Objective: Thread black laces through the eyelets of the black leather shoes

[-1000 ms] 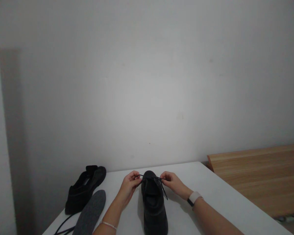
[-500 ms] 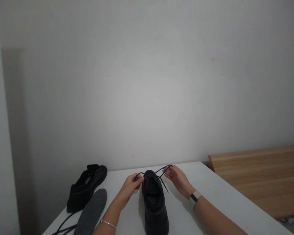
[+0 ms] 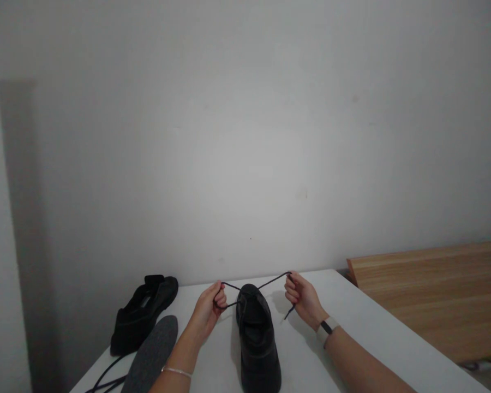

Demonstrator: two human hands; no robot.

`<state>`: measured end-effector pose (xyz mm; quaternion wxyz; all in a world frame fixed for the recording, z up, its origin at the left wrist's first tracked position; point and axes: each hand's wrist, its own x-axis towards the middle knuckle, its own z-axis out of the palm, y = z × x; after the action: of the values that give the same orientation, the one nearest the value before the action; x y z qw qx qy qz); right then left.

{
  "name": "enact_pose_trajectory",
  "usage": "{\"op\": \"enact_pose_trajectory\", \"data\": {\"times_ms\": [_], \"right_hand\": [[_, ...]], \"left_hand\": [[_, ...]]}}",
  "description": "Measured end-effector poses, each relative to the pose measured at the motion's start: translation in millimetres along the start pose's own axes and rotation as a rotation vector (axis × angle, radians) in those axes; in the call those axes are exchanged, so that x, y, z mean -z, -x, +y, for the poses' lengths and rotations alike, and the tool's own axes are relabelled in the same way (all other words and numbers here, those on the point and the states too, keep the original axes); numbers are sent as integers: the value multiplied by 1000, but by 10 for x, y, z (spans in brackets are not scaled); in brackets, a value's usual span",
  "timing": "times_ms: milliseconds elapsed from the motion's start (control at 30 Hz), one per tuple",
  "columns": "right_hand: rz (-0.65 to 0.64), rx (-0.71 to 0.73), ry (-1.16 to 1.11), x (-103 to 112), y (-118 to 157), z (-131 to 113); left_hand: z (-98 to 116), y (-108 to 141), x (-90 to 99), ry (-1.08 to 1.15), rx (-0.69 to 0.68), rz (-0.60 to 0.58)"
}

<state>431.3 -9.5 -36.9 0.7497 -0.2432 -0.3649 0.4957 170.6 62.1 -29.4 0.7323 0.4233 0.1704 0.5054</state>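
Observation:
A black shoe (image 3: 258, 349) stands upright on the white table, its heel toward me and its toe toward the wall. My left hand (image 3: 213, 303) is closed on a black shoelace (image 3: 231, 285) to the left of the shoe; the lace bends through the fingers and back to the shoe. On the other side, my right hand (image 3: 301, 295) pinches the lace high up, and its loose tip hangs below the fingers. Both stretches run fairly taut from the front of the shoe out to the hands.
A second black shoe (image 3: 141, 314) lies at the table's left edge, beside a grey insole (image 3: 153, 349). Another black lace (image 3: 106, 376) lies near them. The white table (image 3: 364, 327) meets the wall behind. A wooden board (image 3: 425, 295) is at the right.
Both hands have moved outward, away from the shoe, drawing the lace straighter. The fingers of my right hand have closed, and the loose end now hangs from that hand.

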Motion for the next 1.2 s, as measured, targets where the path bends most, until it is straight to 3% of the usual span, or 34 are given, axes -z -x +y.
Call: {"op": "enact_pose_trajectory", "data": {"times_ms": [200, 333, 467, 633, 767, 833, 933, 1200], "right_hand": [[-11, 51, -52, -24, 53, -103], [-7, 66, -64, -75, 89, -131], [-113, 4, -41, -151, 166, -172], [-249, -64, 203, -209, 206, -139], [-155, 1, 469, -183, 169, 10], [-124, 14, 560, -167, 154, 109], [-156, 23, 645, -150, 133, 258], [-134, 105, 737, -105, 23, 447]], "left_hand": [[187, 44, 60, 288, 217, -133], [241, 95, 60, 336, 219, -216], [185, 129, -9, 140, 133, -225], [48, 153, -127, -279, -36, -252], [-75, 104, -130, -577, -104, -22], [-131, 73, -107, -639, -87, 30], [-195, 36, -72, -673, -85, -9], [-266, -10, -58, -746, -232, 18]]}}
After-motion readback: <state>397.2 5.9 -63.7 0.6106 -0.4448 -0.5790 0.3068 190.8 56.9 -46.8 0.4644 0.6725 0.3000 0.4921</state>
